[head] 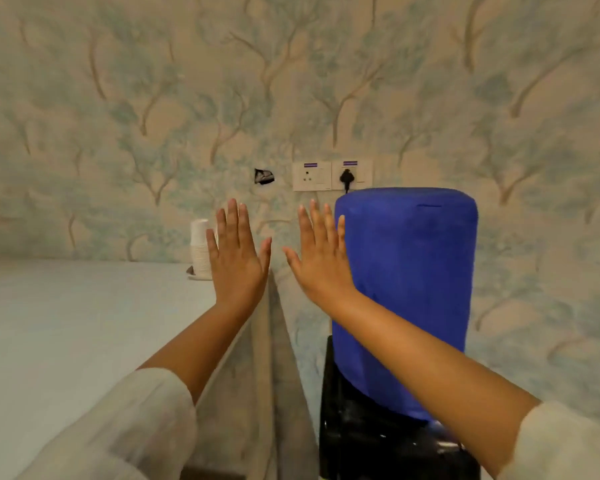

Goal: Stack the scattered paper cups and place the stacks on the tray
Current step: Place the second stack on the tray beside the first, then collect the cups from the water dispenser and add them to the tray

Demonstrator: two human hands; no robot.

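Branch-patterned wallpaper [153,98] behind pale counter [66,323], cup stack [199,249].

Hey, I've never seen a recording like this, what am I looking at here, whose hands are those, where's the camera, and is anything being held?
There is no machine here. The one picture comes from a wide-angle camera worn on a person's head, so you see their own arms reaching forward.

The left hand and the right hand are both raised with fingers straight and spread, palms facing away. Neither holds anything.

Behind the left hand, a stack of white paper cups stands on a pale counter, near its far edge by the wall. Something flat sits under the stack; it may be a tray, but it is mostly hidden.

To the right stands a water dispenser with a blue-covered bottle on top. On the patterned wall above it are two sockets; the right one has a black plug in it.
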